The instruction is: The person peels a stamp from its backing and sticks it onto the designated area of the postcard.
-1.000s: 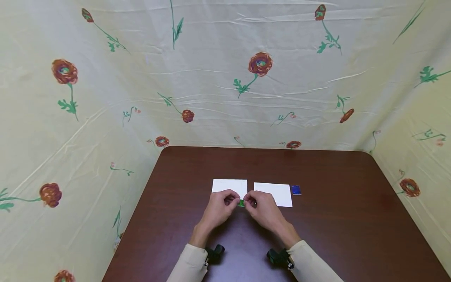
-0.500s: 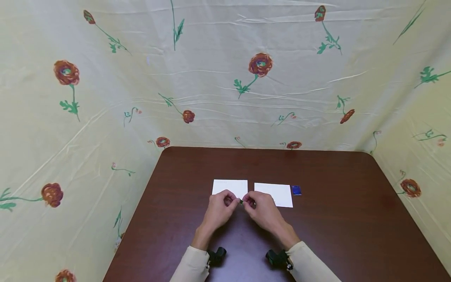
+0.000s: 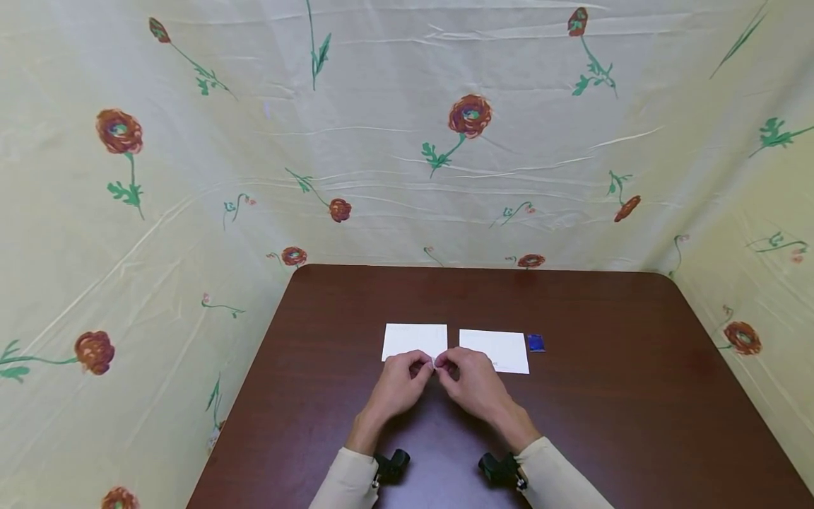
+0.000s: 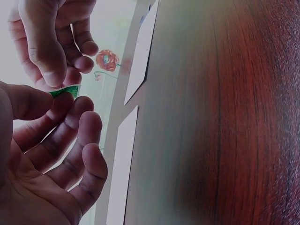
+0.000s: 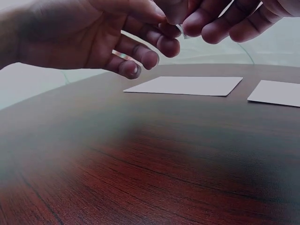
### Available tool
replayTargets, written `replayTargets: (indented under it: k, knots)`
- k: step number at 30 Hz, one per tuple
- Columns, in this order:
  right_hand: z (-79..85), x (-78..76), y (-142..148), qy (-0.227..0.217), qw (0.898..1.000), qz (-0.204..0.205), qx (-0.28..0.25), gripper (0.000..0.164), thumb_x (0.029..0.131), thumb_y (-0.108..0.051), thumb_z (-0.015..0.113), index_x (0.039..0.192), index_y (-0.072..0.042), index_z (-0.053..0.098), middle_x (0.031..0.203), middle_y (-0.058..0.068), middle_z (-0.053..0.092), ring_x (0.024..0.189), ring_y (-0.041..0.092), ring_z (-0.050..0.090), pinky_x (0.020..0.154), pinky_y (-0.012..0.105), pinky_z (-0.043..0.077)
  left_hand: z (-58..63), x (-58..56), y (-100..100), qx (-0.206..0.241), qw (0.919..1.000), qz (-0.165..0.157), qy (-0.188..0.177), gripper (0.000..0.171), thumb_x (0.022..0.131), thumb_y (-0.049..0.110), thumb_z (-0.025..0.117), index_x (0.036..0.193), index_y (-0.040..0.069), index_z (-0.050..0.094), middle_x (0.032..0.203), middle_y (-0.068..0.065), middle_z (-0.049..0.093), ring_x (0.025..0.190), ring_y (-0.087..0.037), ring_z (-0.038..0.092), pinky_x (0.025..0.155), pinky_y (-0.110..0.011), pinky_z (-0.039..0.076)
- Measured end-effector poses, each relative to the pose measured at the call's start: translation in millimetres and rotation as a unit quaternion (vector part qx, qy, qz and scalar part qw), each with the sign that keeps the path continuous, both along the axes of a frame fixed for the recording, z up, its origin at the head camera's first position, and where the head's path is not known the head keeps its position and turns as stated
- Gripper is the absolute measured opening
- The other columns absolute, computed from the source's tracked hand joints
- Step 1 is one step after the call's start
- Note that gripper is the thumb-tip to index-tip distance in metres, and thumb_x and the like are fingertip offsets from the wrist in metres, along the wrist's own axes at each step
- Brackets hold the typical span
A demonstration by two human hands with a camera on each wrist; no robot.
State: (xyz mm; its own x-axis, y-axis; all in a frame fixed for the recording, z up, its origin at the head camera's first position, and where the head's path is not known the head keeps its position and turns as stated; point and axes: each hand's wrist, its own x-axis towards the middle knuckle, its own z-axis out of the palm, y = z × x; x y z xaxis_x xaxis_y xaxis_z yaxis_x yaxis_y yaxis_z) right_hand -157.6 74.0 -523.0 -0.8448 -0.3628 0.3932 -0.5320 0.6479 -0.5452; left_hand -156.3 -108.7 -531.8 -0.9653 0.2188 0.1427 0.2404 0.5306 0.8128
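My left hand [image 3: 397, 385] and right hand [image 3: 473, 385] meet fingertip to fingertip above the near edges of two white cards. Between thumb and forefinger, the left hand pinches a small flat green piece [image 4: 70, 91] with a pale edge. The right hand [image 4: 44, 42] pinches it from the other side, thumb and fingertips right at its edge. In the right wrist view only a pale sliver [image 5: 182, 32] shows among the fingertips. In the head view the fingers hide nearly all of the green piece; its exact kind cannot be told.
Side by side on the dark wooden table [image 3: 604, 396] lie a left white card [image 3: 415, 338] and a right white card [image 3: 496, 348]. A small blue square [image 3: 536, 343] lies just right of them. Flowered cloth [image 3: 381, 141] hangs around the table's far and side edges.
The green piece, visible between the hands one second ago, has turned and is now mostly covered by fingers in the head view. Both hands have drawn slightly closer together and nearer the body.
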Motion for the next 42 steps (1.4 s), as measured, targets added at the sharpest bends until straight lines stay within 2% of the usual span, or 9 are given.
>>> replayTargets:
  k: [8,18,24,31,35,42]
  knots:
    - [-1.8,-1.4,1.3,0.016,1.0,-0.007,0.015,0.008,0.086,-0.015,0.077,0.093,-0.017,0.075,0.085,-0.01,0.069,0.074,0.002,0.061,0.07,0.024,0.052,3.1,1.6,-0.4,0.006,0.9999,-0.012,-0.007,0.011,0.098,0.019,0.063,0.095,0.018,0.073,0.086,-0.004,0.074,0.072,-0.006,0.062,0.068,-0.023,0.05]
    - [-3.7,0.2,1.6,0.007,1.0,-0.007,0.011,0.009,0.086,-0.014,0.077,0.095,-0.017,0.075,0.087,-0.009,0.071,0.075,0.002,0.061,0.071,0.024,0.053,-0.4,2.0,-0.4,0.009,0.9998,-0.014,-0.01,0.01,0.096,0.015,0.064,0.096,0.012,0.074,0.086,-0.007,0.075,0.072,-0.006,0.063,0.067,-0.023,0.051]
    - [-4.0,1.2,1.5,-0.003,1.0,-0.005,0.001,0.007,0.088,-0.017,0.076,0.095,-0.018,0.075,0.087,-0.011,0.07,0.074,0.001,0.06,0.07,0.023,0.052,-1.9,1.9,0.3,0.008,0.9999,-0.004,-0.007,0.01,0.095,0.014,0.065,0.093,0.009,0.074,0.081,0.003,0.072,0.071,-0.005,0.063,0.066,-0.022,0.052]
    - [-2.9,0.6,2.0,-0.008,1.0,0.002,-0.01,0.01,0.093,-0.028,0.071,0.093,-0.019,0.075,0.084,-0.014,0.068,0.072,0.0,0.057,0.069,0.022,0.05,-1.2,2.2,0.7,0.005,1.0,-0.003,-0.003,0.01,0.094,0.013,0.065,0.088,0.018,0.072,0.08,0.003,0.072,0.071,-0.003,0.063,0.067,-0.022,0.052]
    - [-2.2,-0.3,2.5,-0.01,1.0,-0.002,-0.009,0.007,0.093,-0.026,0.072,0.092,-0.019,0.075,0.082,-0.013,0.068,0.069,0.0,0.057,0.067,0.022,0.05,0.9,2.3,0.6,0.0,1.0,-0.007,0.005,0.008,0.094,0.015,0.066,0.089,0.016,0.073,0.082,0.003,0.073,0.07,-0.004,0.062,0.066,-0.022,0.051]
    - [-1.7,-1.0,3.0,-0.008,1.0,-0.022,-0.009,0.004,0.091,-0.022,0.072,0.088,-0.021,0.074,0.075,-0.015,0.064,0.062,-0.001,0.051,0.06,0.018,0.046,2.9,2.7,0.7,-0.014,0.9997,-0.013,0.016,0.007,0.095,0.017,0.068,0.091,0.016,0.074,0.078,0.01,0.067,0.066,-0.005,0.058,0.063,-0.022,0.049]
